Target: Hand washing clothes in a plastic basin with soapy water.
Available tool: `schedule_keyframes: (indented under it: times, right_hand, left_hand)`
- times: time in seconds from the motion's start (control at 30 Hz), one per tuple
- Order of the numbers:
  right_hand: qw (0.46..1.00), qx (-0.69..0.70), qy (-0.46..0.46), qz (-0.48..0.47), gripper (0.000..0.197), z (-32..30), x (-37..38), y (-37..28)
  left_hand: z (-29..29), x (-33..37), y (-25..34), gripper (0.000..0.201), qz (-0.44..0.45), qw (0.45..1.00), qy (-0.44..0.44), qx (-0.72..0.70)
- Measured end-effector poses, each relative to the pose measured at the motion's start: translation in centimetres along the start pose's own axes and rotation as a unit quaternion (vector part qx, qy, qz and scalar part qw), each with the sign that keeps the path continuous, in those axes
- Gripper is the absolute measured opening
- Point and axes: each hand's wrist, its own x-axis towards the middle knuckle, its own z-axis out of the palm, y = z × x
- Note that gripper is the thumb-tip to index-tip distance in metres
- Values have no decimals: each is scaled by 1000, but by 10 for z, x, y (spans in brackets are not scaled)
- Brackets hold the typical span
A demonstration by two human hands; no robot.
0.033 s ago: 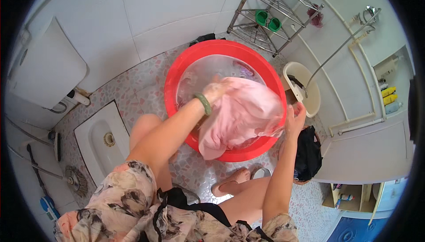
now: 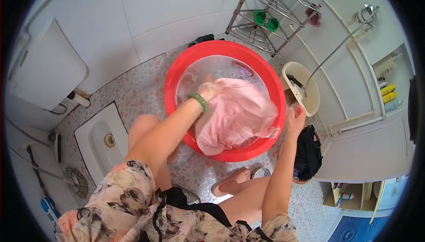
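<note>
A red round tub (image 2: 177, 65) of cloudy, sudsy water stands on the floor in front of me. Over it, my left hand (image 2: 209, 90), with a green bangle (image 2: 199, 101) at the wrist, grips the top left edge of a wet pink cloth (image 2: 237, 113). Its fingers are partly blurred and hidden by the fabric. The cloth spreads across the tub's middle toward the near rim. My right hand (image 2: 295, 120) is just outside the right rim, fingers apart and holding nothing, near the cloth's right end. A purple patterned item (image 2: 244, 70) shows at the water's far side.
A cream bucket (image 2: 316, 94) stands right of the tub, and a basket with black cloth (image 2: 307, 153) lies nearer. A metal rack (image 2: 261, 1) with green cups (image 2: 260, 17) rises behind. At left is a squat toilet (image 2: 93, 131) in the speckled floor (image 2: 141, 87).
My left hand has shifted slightly left with the pink cloth. The cloth's right end has drawn left, away from my right hand, which has moved little.
</note>
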Motion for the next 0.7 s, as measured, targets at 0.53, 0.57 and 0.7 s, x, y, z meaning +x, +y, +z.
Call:
schedule_keyframes:
  times: [0.53, 0.57, 0.7]
  right_hand:
    - [924, -63, -343, 159, 38, 3, -82, 55]
    - [920, -66, -346, 171, 38, 10, -100, 77]
    - [842, -108, -484, 210, 47, 51, -153, 114]
  left_hand:
    - [-44, 27, 12, 31, -237, 943, -132, -195]
    - [-36, 25, 36, 30, -160, 978, -122, -44]
    - [-34, 88, 16, 31, 121, 882, -108, 442]
